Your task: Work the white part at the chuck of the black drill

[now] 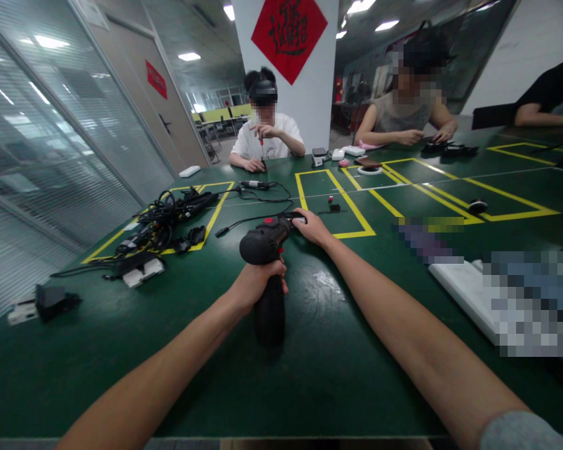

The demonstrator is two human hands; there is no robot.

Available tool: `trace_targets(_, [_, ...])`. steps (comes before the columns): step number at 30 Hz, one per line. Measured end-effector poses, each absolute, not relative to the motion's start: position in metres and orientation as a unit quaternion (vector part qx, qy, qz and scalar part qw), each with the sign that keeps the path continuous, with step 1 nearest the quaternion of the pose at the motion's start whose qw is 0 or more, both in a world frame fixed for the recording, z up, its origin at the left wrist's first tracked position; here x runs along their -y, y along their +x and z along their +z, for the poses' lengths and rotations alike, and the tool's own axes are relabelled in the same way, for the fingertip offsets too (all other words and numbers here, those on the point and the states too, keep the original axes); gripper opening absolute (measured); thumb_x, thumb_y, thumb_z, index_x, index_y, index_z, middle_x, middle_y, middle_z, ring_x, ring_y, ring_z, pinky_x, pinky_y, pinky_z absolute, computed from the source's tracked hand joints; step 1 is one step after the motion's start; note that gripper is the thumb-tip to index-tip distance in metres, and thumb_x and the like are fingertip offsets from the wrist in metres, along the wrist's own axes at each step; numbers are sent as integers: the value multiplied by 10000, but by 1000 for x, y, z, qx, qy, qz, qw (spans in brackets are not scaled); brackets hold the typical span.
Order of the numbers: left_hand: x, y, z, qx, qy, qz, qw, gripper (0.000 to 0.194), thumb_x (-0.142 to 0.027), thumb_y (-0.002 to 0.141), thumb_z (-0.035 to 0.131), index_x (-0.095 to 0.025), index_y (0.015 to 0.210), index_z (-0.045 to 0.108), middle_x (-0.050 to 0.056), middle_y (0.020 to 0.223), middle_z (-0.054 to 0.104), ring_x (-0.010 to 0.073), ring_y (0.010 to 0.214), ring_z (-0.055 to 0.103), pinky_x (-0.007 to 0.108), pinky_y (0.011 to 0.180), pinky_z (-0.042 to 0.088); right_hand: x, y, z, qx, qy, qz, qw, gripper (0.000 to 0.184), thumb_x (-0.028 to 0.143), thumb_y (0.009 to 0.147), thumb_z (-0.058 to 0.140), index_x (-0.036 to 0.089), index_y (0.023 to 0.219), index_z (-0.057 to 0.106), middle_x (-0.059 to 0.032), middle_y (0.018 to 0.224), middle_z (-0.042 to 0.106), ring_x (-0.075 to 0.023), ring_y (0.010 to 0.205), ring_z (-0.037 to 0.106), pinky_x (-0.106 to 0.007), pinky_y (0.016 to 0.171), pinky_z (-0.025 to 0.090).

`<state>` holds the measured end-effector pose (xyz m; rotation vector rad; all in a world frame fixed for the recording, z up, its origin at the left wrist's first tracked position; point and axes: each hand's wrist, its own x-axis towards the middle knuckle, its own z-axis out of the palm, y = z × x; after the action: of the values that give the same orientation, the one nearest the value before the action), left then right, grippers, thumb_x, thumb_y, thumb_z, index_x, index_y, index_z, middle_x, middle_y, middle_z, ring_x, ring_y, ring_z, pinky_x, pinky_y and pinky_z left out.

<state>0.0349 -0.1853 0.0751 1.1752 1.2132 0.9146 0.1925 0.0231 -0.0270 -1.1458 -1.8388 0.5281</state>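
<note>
A black cordless drill (pixel 259 242) with red details is upright over the table, its front end pointing away from me and to the right. My left hand (pixel 261 284) is closed around its handle, just under the motor housing. At the drill's front end, my right hand (pixel 313 227) has its fingers bent around a small dark and pale piece (pixel 300 219). The fingers cover most of that piece, so its kind is unclear. Whether the drill's tip touches it cannot be made out.
Tangled black cables and adapters (pixel 169 215) lie to the left on the green table (pixel 192 375). Yellow tape (pixel 356 212) marks rectangles. A small black part (pixel 334 208) lies beyond my right hand. A white object (pixel 464 300) lies at right. Other people (pixel 267 134) sit across the table.
</note>
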Motion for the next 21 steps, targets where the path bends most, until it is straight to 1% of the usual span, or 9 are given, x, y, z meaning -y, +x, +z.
trace_targets(6, [185,35,75,-510,502,395,576,116,-221,647,605,-156,725,548,-3,580,570,138,492,576,250,530,424,-24,192,-28,739,-462,209,444,398,300,842,551,179,1211,640,-86,1201,658,-245,1094,599,-363,1000,436])
trace_targets(11, [185,35,75,-510,504,396,573,113,-228,647,601,-155,718,552,-1,570,564,141,488,571,251,521,415,-24,192,-28,739,-462,205,445,373,309,844,556,192,1184,657,-76,1168,671,-249,1075,606,-367,993,441])
trace_targets(14, [184,34,75,-512,494,396,581,140,-225,635,611,-152,742,559,-2,585,564,140,487,573,251,517,417,-24,192,-29,736,-466,208,445,371,316,842,562,203,1182,657,-67,1169,671,-244,1069,608,-366,995,440])
trace_targets(21, [185,34,76,-511,478,401,591,206,-216,632,626,-156,812,545,-6,656,584,133,491,587,245,512,425,-26,193,-30,739,-463,208,442,389,339,854,555,187,1200,647,-82,1180,664,-240,1070,607,-361,978,449])
